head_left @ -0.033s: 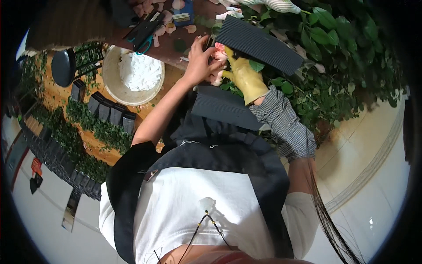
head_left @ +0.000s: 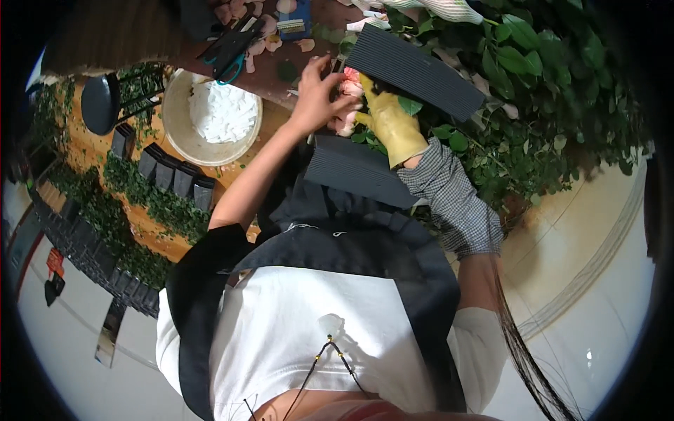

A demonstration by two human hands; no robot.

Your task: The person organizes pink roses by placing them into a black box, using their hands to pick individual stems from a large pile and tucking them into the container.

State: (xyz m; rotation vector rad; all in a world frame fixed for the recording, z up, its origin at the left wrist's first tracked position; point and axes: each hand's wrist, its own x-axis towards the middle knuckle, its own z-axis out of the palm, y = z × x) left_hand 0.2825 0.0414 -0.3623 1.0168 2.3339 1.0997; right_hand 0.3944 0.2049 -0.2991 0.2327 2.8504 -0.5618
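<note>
Where bare left fingers (head_left: pixel 330 88) touch: pink roses (head_left: pixel 349 90).

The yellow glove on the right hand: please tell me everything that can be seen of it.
The yellow glove covers the whole right hand and looks like rubber, matte and slightly wrinkled. Its cuff ends at a checked grey sleeve. The hand points up and left, fingers curled around pale pink roses between two dark ribbed sheets. The bare left hand meets the same flowers beside it. Green leaves lie against its back.
</note>
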